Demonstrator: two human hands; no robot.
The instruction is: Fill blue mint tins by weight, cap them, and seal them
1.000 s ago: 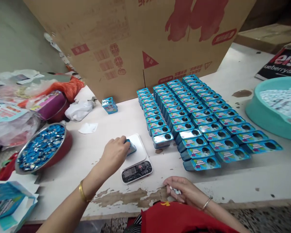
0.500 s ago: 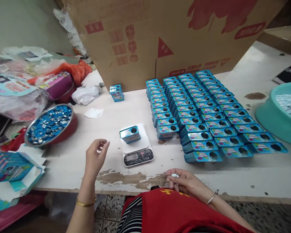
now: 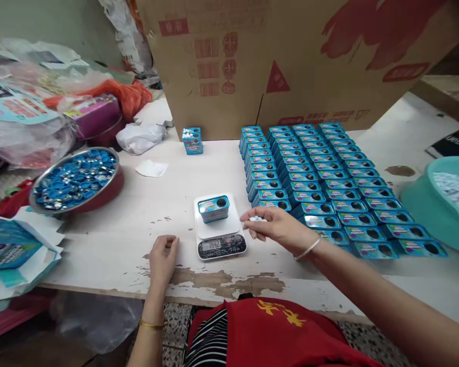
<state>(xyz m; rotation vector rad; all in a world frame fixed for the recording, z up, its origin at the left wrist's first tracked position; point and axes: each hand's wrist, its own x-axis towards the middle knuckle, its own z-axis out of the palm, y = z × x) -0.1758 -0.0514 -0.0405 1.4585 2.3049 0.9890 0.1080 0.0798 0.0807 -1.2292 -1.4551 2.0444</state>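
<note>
A blue tin (image 3: 213, 209) with a round hole in its top stands on the white pan of a digital scale (image 3: 219, 247). The display shows digits like 1442. My right hand (image 3: 270, 227) is just right of the pan, fingers cupped around several small white candies (image 3: 257, 218). It hovers apart from the tin. My left hand (image 3: 162, 260) rests on the table left of the scale. Its fingers are loosely bent, the thumb slightly off the index finger, and nothing shows in them.
Rows of blue tins (image 3: 313, 196) stand at right, beside a teal basin (image 3: 424, 204) of white candies. A metal bowl (image 3: 115, 181) holds blue lids at left. One tin heaped with candies (image 3: 193, 145) stands at the back, before a large cardboard box (image 3: 229, 112).
My right hand has come up from the table's front edge to beside the scale, still with the candies. My left hand has lowered onto the table. The scale's reading has changed from about zero.
</note>
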